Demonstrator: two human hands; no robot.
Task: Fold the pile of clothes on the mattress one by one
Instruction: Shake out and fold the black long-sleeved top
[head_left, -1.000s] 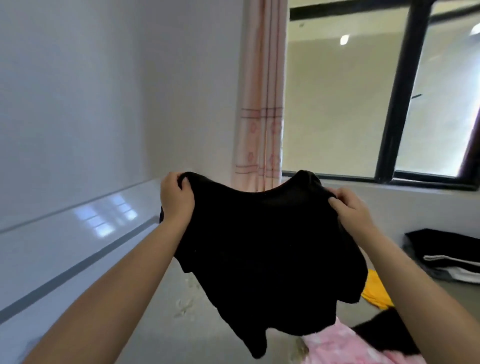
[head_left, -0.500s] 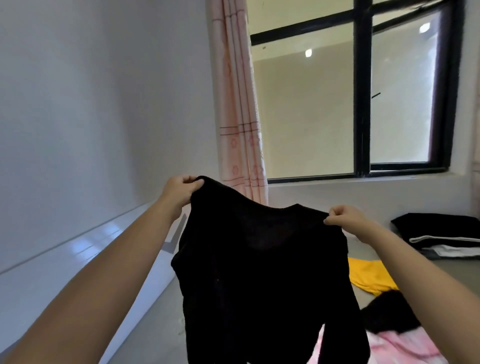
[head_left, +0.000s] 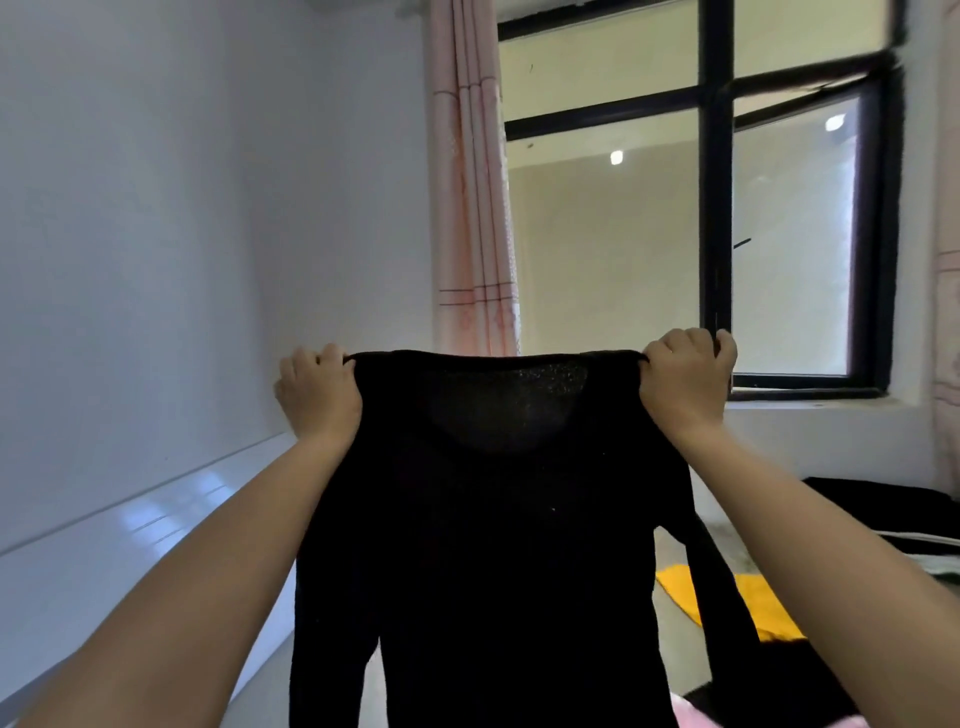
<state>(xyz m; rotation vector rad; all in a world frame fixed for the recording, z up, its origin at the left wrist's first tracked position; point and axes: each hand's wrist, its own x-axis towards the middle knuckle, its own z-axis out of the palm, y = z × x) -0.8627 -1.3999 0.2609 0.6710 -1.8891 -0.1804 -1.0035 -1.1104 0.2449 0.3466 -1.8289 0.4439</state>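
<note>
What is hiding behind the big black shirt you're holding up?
Behind the black shirt, a yellow cloth and some pink fabric peek out at its right edge, with the pink curtain above it. Whatever lies straight behind the shirt is covered.

A black long-sleeved top (head_left: 498, 545) hangs upright and spread flat in the air, held up by its two shoulders, sleeves dangling down.

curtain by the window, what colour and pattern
Pale pink curtain with thin red lines, seen in the head view.
</note>
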